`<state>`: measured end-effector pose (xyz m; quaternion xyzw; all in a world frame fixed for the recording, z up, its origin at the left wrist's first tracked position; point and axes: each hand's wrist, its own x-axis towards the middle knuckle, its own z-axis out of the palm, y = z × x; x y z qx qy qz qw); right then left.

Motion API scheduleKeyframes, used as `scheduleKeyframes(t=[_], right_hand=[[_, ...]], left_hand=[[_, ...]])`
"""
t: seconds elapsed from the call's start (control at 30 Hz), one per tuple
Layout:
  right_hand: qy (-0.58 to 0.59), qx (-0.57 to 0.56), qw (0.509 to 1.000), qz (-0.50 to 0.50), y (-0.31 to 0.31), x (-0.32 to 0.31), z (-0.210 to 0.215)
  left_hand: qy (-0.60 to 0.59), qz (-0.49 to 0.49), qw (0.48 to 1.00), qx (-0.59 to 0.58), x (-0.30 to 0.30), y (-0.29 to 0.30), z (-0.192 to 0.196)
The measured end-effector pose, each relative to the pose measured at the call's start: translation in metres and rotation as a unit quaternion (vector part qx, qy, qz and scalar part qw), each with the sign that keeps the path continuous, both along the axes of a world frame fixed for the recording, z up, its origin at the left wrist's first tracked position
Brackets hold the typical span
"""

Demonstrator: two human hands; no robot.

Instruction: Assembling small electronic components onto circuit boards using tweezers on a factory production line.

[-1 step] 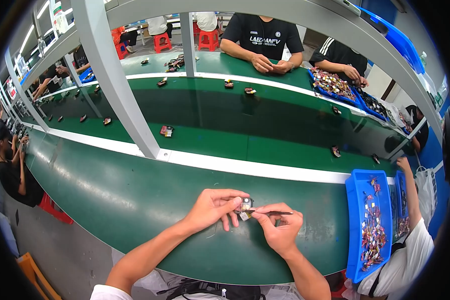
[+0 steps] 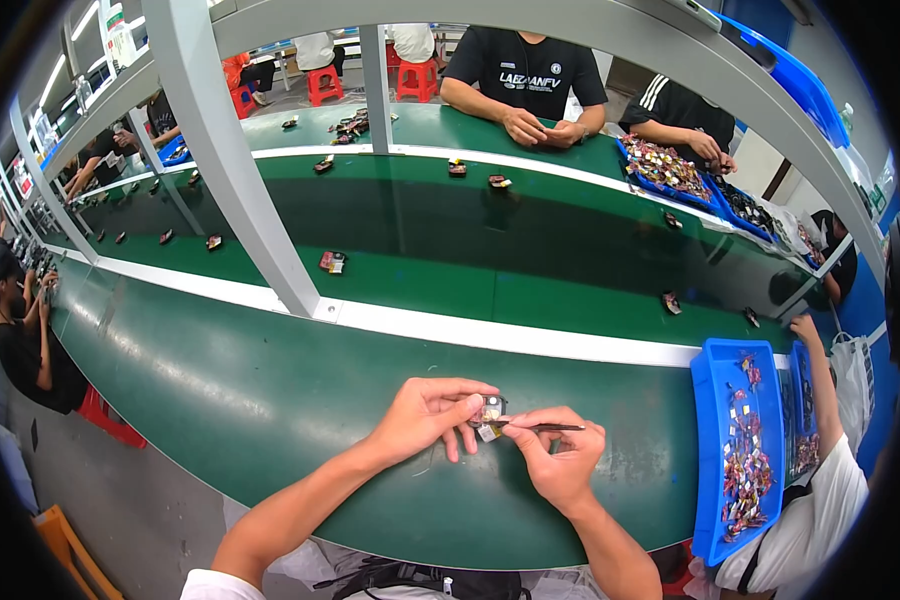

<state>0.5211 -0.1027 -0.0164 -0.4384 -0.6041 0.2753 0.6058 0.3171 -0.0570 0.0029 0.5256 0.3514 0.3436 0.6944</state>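
My left hand pinches a small black electronic part between thumb and fingers, just above the green bench. A round light spot shows on its top, and a small pale and yellow piece hangs at its lower side. My right hand grips slim dark tweezers like a pen. Their tip points left and meets the part near its lower edge; whether the tip holds anything is too small to tell.
To the right stands a blue tray with many small colourful pieces. Beyond a white rail, similar black parts lie scattered on a green conveyor belt. A grey metal post rises at left. Co-workers sit across, right and far left.
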Motion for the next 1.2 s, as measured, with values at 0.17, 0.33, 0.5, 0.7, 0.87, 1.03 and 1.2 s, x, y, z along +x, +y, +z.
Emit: scheduleKeyframes(t=[0.17,0.33,0.5,0.7,0.87,1.03,1.2], right_hand=[[-0.023,0.012,1.0,0.006,0.0006,0.0012,-0.0001],[-0.009,0.007,1.0,0.009,0.0009,-0.0009,0.0016],[-0.025,0.017,1.0,0.006,0.0009,-0.0001,0.0015],[-0.008,-0.013,1.0,0.016,0.0,0.0002,0.0012],[-0.001,-0.03,0.999,0.012,0.0009,0.0003,-0.0007],[-0.004,-0.01,1.0,0.011,0.0008,-0.001,0.0023],[-0.049,0.027,0.998,0.006,0.0017,-0.0018,0.0031]], left_hand=[[-0.007,0.004,1.0,-0.004,-0.0003,-0.0002,-0.0013],[-0.007,0.008,1.0,0.021,-0.0008,-0.0005,-0.0062],[-0.008,0.007,1.0,0.017,-0.0015,0.0004,-0.0053],[-0.004,0.012,1.0,0.02,-0.0013,-0.001,-0.0042],[0.006,0.016,0.999,0.028,-0.0012,-0.0018,-0.0039],[0.005,0.03,0.999,0.025,-0.0027,-0.0003,-0.0042],[0.007,0.03,0.999,0.031,-0.0022,-0.0005,-0.0049]])
